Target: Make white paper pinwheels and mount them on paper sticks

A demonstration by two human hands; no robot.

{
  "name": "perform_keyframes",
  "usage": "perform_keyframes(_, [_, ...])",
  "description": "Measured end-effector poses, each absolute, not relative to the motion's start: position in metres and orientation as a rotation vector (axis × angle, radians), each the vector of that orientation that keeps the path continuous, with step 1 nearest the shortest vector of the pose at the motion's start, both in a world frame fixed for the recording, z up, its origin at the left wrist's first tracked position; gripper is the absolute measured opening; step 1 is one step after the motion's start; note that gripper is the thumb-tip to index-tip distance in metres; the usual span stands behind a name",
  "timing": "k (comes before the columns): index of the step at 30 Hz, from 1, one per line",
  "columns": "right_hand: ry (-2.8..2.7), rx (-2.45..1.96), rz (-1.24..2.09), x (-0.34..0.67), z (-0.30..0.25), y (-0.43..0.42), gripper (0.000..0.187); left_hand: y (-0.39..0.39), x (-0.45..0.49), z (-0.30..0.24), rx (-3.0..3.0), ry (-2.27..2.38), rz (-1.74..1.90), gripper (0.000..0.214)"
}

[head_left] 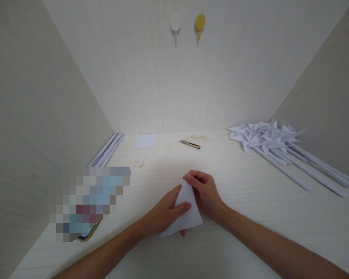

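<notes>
Where the folded white paper triangle (pixel 189 213) lies flat on the desk (pixel 250 201), near-centre, its tip points far and its wide edge sits near, so the long axis runs near-to-far w/ the base leaning a bit left. Both hands are on it. The left hand (pixel 163 215) comes in from the left, thumb pressed on top of the sheet & one fingertip showing under the near edge: a closed pinch on the paper. The right hand (pixel 206 192) sits just far-right of it, fingers curled down onto the tip, closed on the paper as far as shows. So the tip is w/ the right hand and the base w/ the left. Well apart: snips (pixel 190 144) & a small white sheet (pixel 145 141) far, paper pinwheels (pixel 264 135) far right
</notes>
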State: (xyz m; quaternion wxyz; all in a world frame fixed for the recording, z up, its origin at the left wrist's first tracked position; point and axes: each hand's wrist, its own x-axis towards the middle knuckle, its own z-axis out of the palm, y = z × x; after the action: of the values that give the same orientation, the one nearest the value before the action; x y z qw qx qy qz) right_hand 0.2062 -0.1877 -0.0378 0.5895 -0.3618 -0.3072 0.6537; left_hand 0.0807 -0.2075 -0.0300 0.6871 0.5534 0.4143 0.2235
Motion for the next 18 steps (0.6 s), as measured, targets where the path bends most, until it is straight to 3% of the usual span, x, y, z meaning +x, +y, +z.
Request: perform_keyframes(18, [-0.891,-0.807,1.412,0.2092,-0.04,-0.1871,0.008,-0.2096,0.0796,-0.0343,1.277,0.939,0.496,0.031])
